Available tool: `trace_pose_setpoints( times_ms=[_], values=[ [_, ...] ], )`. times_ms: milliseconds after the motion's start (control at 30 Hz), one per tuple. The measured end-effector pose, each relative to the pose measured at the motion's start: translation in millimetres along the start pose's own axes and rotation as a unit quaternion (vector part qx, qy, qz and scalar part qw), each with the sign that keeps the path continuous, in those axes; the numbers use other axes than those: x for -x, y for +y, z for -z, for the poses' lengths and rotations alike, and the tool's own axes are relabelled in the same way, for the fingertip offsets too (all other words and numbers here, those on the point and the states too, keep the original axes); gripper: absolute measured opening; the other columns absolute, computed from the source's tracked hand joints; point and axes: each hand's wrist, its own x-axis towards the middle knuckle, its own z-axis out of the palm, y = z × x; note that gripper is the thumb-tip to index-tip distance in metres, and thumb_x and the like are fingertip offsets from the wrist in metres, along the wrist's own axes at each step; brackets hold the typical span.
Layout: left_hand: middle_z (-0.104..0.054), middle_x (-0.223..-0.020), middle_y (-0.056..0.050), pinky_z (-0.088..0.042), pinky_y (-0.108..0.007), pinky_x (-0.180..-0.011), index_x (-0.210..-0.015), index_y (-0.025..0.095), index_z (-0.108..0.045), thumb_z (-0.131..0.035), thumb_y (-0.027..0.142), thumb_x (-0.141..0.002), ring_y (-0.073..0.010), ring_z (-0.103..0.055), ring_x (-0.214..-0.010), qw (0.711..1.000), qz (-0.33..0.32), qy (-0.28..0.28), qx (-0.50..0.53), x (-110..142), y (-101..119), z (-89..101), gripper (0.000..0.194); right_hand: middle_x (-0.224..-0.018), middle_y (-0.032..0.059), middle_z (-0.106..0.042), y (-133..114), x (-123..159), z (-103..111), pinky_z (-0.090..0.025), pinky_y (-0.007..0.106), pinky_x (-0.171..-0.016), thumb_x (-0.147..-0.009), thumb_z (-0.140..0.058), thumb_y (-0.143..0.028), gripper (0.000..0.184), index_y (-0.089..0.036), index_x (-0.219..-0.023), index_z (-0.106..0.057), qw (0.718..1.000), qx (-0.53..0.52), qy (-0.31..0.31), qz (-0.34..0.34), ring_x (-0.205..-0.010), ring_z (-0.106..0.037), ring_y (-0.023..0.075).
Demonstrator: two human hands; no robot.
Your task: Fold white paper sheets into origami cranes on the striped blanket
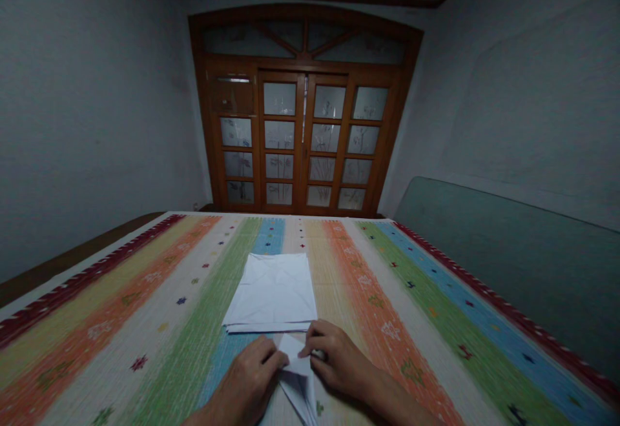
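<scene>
The left hand (249,374) and right hand (339,361) both grip a pointed, folded white paper piece (296,381), which sits tilted above a rainbow-striped woven cover (121,348), just in front of a flat stack of white paper sheets (270,294). The cover runs out to red-patterned borders on both sides. Brown wooden glazed double doors (303,135) stand beyond its far edge, and a grey-green padded panel (498,271) lies along its right side.

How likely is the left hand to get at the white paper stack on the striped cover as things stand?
Likely yes: the left hand rests just short of the white paper stack, with nothing between them on the striped cover. It is holding the folded paper, though, so it would probably have to let go first.
</scene>
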Motion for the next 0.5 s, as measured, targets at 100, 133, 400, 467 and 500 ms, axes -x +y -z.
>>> trace_pose_setpoints(
  times_ms=[100, 133, 400, 467, 500],
  values=[
    [-0.071, -0.087, -0.006, -0.053, -0.031, -0.070, -0.092, 0.021, -0.065, -0.058, 0.006, -0.092, -0.0241, -0.067, -0.079, 0.999, -0.006, -0.001, -0.034, 0, 0, 2.4, 0.017, -0.098, 0.0059, -0.071, 0, 2, 1, -0.049, 0.030, -0.085, -0.075, -0.061, -0.001, 0.036, -0.023, -0.095, -0.081, 1.000, 0.017, -0.006, 0.009, -0.094, -0.065, 0.0204],
    [-0.071, -0.086, -0.006, -0.054, -0.032, -0.070, -0.091, 0.021, -0.066, -0.058, 0.005, -0.091, -0.0243, -0.067, -0.079, 0.999, -0.006, -0.004, -0.037, 0, 1, 3.4, 0.017, -0.099, 0.0064, -0.071, -1, 2, 2, -0.049, 0.030, -0.085, -0.076, -0.061, -0.002, 0.036, -0.023, -0.096, -0.082, 1.000, 0.020, -0.007, 0.013, -0.094, -0.065, 0.0206],
    [-0.078, -0.113, -0.010, -0.059, -0.040, -0.092, -0.107, 0.021, -0.073, -0.060, 0.007, -0.091, -0.0295, -0.070, -0.106, 0.996, -0.055, -0.054, 0.040, -5, 8, 25.0, 0.024, -0.099, 0.0077, -0.070, -10, 5, 13, -0.050, 0.031, -0.082, -0.073, -0.056, -0.002, 0.041, -0.022, -0.098, -0.081, 0.998, 0.031, -0.026, 0.058, -0.093, -0.065, 0.0223],
    [-0.076, -0.123, -0.010, -0.057, -0.044, -0.100, -0.115, 0.023, -0.073, -0.064, 0.010, -0.090, -0.0319, -0.067, -0.119, 0.993, -0.065, -0.078, 0.063, -7, 7, 32.5, 0.030, -0.098, 0.0079, -0.070, -11, 5, 14, -0.051, 0.031, -0.082, -0.072, -0.056, -0.002, 0.041, -0.022, -0.097, -0.082, 0.997, 0.032, -0.026, 0.062, -0.092, -0.065, 0.0227],
    [-0.075, -0.127, -0.010, -0.055, -0.045, -0.103, -0.118, 0.024, -0.073, -0.066, 0.011, -0.090, -0.0326, -0.065, -0.123, 0.990, -0.067, -0.096, 0.072, -7, 7, 35.9, 0.032, -0.098, 0.0079, -0.070, -12, 4, 14, -0.050, 0.031, -0.082, -0.072, -0.055, -0.002, 0.041, -0.022, -0.097, -0.081, 0.997, 0.031, -0.026, 0.062, -0.092, -0.065, 0.0228]
  ],
)
